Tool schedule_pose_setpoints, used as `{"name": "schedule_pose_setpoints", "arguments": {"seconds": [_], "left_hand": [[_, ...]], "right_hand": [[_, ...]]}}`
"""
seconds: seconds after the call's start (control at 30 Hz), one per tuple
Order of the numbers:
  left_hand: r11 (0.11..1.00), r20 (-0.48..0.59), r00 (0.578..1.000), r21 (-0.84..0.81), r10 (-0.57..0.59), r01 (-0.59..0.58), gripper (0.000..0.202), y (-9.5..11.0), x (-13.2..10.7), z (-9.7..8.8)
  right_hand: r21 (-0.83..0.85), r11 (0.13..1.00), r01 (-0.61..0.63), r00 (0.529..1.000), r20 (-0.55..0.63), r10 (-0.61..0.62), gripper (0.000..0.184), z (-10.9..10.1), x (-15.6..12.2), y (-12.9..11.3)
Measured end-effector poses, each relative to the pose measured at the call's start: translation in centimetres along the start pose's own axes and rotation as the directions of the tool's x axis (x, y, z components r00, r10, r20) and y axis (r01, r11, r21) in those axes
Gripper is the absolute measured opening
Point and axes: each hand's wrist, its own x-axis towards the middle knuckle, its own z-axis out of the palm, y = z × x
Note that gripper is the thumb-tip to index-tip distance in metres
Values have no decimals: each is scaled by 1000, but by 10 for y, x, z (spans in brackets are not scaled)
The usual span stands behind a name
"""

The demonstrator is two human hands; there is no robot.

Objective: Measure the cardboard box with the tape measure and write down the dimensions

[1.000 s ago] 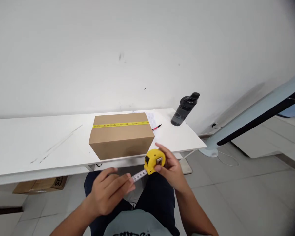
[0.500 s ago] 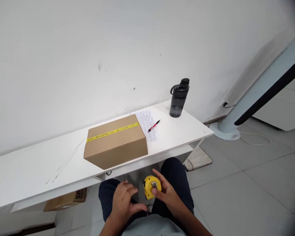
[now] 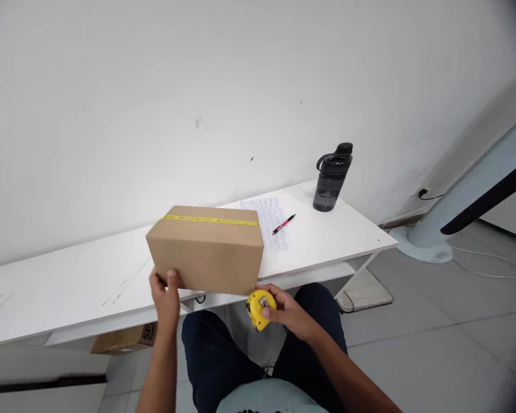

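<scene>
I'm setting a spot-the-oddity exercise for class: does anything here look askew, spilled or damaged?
The cardboard box looks askew: angled to the white table, its right front corner apparently past the edge. Dark marks smudge the wall. No spill shows.

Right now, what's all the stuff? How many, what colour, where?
Wall: 1, white, behind
Floor: 1, grey, below
Table: 1, white, by wall
Cardboard box: 1, brown, at table's front edge
Tape strip: 1, yellow, across box top
Tape measure: 1, yellow, in right hand
Paper: at least 1, white, right of box
Pen: 1, red and black, partly on paper
Bottle: 1, dark grey, table's right end
Carton: 1, brown, under table
Column: 1, pale blue, far right
Cord: 1, white, floor at right
Plug: 1, black, low on wall
Board: 1, pale, under table's right end
Cabinet: 1, white, right edge
Shirt: 1, pale green, bottom
Legs: 2, navy trousers, bottom
Left hand: 1, bare, on box
Right hand: 1, bare, holding tape measure
</scene>
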Motion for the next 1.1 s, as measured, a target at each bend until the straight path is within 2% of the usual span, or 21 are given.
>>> {"name": "schedule_pose_setpoints", "arguments": {"seconds": [0.07,0.13,0.2,0.3,0.37,0.43,0.5,0.6,0.67,0.7,0.73,0.77,0.8,0.83,0.87,0.9,0.93,0.97,1.0,1.07,1.1], "left_hand": [[999,13,999,37,38,-38,69,29,26,-14],[968,199,969,177,143,-179,63,60,52,-21],[913,417,892,270,176,-306,58,89,73,-17],[779,643,758,416,114,-469,52,112,93,8],[744,689,721,440,79,-503,50,115,103,29],[770,677,731,424,80,-477,49,112,113,45],[808,622,774,395,115,-437,48,108,123,52],[855,466,861,343,205,-389,51,101,122,35],[900,305,909,243,284,-362,50,94,101,9],[924,192,923,129,334,-361,49,88,82,-6],[920,88,917,21,389,-392,47,80,59,-22],[886,33,885,-47,464,-462,47,72,32,-35],[826,57,826,-111,561,-553,47,65,3,-46],[716,75,717,-188,693,-672,45,58,-26,-54],[609,175,584,-222,793,-761,46,53,-53,-58],[577,202,542,-226,816,-784,49,50,-77,-58],[581,243,531,-233,812,-780,51,48,-96,-56],[609,267,553,-224,790,-761,53,47,-111,-53],[646,264,594,-211,760,-733,51,45,-120,-50],[680,221,646,-158,731,-716,45,40,-128,-46],[664,199,638,-111,744,-739,42,37,-128,-46]], "right_hand": [[-43,999,-5,987,160,12,59,17,-11,0],[-113,994,3,950,310,33,59,35,-18,-1],[-210,978,-5,913,398,90,62,53,-19,1],[-393,919,-14,916,363,169,67,80,-8,15],[-481,876,37,945,302,126,68,96,3,30],[-521,846,115,962,270,35,68,107,13,45],[-550,807,213,965,248,-86,66,107,20,53],[-571,745,345,936,264,-232,62,95,17,41],[-519,781,347,937,221,-269,63,83,7,20],[-464,827,319,948,177,-266,63,78,1,9],[-394,875,280,960,127,-250,64,74,-5,-2],[-323,914,244,970,83,-230,65,73,-11,-12],[-263,939,220,975,47,-215,66,72,-15,-20],[-219,953,208,978,22,-208,66,74,-18,-25],[-189,960,205,978,4,-208,67,77,-20,-28],[-171,964,204,978,-7,-208,67,80,-21,-28],[-159,966,205,977,-20,-210,68,83,-21,-27],[-153,968,200,978,-34,-208,69,86,-20,-25],[-157,970,186,980,-45,-195,71,88,-19,-22],[-191,972,134,988,-48,-146,71,91,-16,-17],[-216,970,107,992,-41,-119,69,92,-16,-15]]}}
